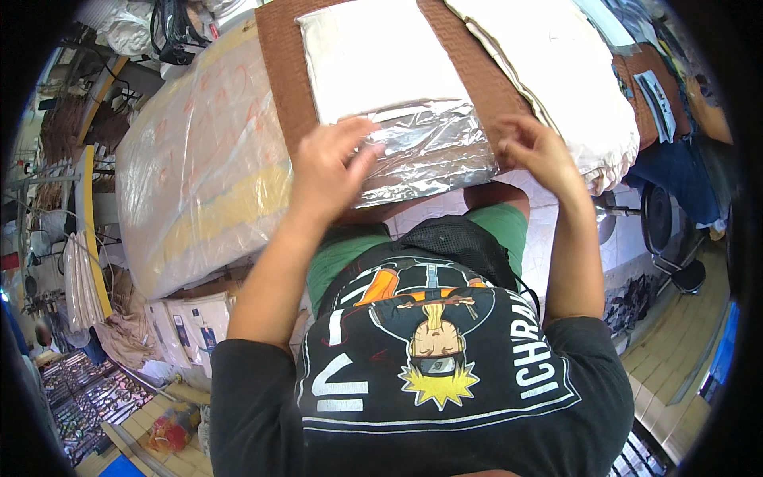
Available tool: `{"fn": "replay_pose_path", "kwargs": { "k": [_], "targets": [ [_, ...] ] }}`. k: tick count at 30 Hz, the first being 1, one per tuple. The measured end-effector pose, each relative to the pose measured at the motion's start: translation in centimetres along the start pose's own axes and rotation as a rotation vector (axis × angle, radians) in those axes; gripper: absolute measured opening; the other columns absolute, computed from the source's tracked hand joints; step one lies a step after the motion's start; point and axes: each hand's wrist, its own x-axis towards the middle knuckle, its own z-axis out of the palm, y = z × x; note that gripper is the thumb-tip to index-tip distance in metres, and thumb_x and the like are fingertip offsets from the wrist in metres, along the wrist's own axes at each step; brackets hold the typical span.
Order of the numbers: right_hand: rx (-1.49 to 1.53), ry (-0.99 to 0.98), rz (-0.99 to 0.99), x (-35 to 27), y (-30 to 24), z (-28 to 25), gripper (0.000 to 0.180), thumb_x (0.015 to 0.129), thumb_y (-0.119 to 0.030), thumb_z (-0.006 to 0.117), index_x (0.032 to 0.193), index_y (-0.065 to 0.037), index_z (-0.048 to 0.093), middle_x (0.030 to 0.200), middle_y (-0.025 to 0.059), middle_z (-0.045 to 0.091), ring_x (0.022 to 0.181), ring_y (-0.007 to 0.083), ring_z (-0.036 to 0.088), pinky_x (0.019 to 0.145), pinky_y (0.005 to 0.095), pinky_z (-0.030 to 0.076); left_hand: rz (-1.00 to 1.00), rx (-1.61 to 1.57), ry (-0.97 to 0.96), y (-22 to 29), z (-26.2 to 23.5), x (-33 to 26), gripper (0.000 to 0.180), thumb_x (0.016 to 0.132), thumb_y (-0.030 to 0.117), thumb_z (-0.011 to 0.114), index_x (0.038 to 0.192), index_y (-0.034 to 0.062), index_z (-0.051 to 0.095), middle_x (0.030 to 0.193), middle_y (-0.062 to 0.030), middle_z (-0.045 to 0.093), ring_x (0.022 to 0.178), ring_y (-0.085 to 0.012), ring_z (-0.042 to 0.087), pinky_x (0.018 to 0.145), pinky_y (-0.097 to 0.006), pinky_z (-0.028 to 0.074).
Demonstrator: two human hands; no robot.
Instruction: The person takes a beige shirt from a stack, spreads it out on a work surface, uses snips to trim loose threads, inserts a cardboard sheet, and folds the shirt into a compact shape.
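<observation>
A folded white cloth piece, perhaps a garment [377, 60], lies flat before me with its near part under or inside a clear plastic bag [429, 155]. The bag's loose near end is crinkled and shiny. Over its left edge is my left hand [324, 171], slightly blurred, with thumb and fingers bent but apart and nothing visible in them. My right hand [542, 155] hovers by the bag's right edge. Its fingers are loosely curled, with a gap between thumb and fingertips. I cannot tell whether either hand touches the plastic.
Brown patterned cloth [278, 75] covers the work surface. At left stands a large plastic-wrapped bundle [203, 159]; at right is a pile of white cloth [568, 87]. Another person's arm [707, 111] shows at far right, near a stool or round-seated chair [656, 219]. Folded packs [191, 330] lie lower left.
</observation>
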Motion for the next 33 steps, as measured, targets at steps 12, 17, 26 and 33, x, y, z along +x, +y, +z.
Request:
{"fn": "replay_pose_path", "kwargs": {
  "k": [12,17,26,33],
  "targets": [
    [-0.406,0.525,-0.724,24.1,-10.7,8.0,0.056,0.089,-0.041,0.050,0.131,-0.005,0.047,0.135,0.0199,0.045,0.129,0.0355,0.037,0.103,0.0470,0.033,-0.277,0.243,0.164,-7.8,5.2,19.9,0.051,0.092,0.030,0.042,0.134,0.0016,0.041,0.143,-0.0202,0.032,0.135,-0.0414,0.023,0.110,-0.052,0.018],
    [-0.696,0.370,-0.556,24.2,-7.2,10.9,0.065,0.091,-0.056,0.037,0.142,-0.016,0.034,0.150,0.0159,0.021,0.140,0.0343,0.013,0.108,0.0587,0.011,-0.334,0.348,0.145,-9.2,7.9,15.9,0.054,0.093,0.035,0.041,0.143,0.0163,0.031,0.150,-0.0165,0.020,0.137,-0.0449,0.013,0.104,-0.066,0.012],
    [-0.679,0.384,-0.477,23.8,-6.4,11.5,0.064,0.091,-0.058,0.034,0.143,-0.021,0.032,0.150,0.0173,0.020,0.138,0.0401,0.012,0.106,0.0626,0.006,-0.420,0.373,0.086,-8.8,7.9,15.7,0.056,0.094,0.041,0.038,0.145,0.0204,0.026,0.151,-0.0164,0.016,0.136,-0.0491,0.009,0.103,-0.067,0.009],
    [-0.624,0.378,-0.213,24.8,-6.4,9.9,0.068,0.090,-0.056,0.036,0.141,-0.011,0.032,0.147,0.0192,0.026,0.137,0.0376,0.019,0.106,0.0615,0.010,-0.441,0.150,-0.053,-10.4,7.0,16.8,0.063,0.092,0.045,0.044,0.145,0.0180,0.025,0.150,-0.0174,0.018,0.138,-0.0443,0.003,0.105,-0.066,0.005]
  ]
}}
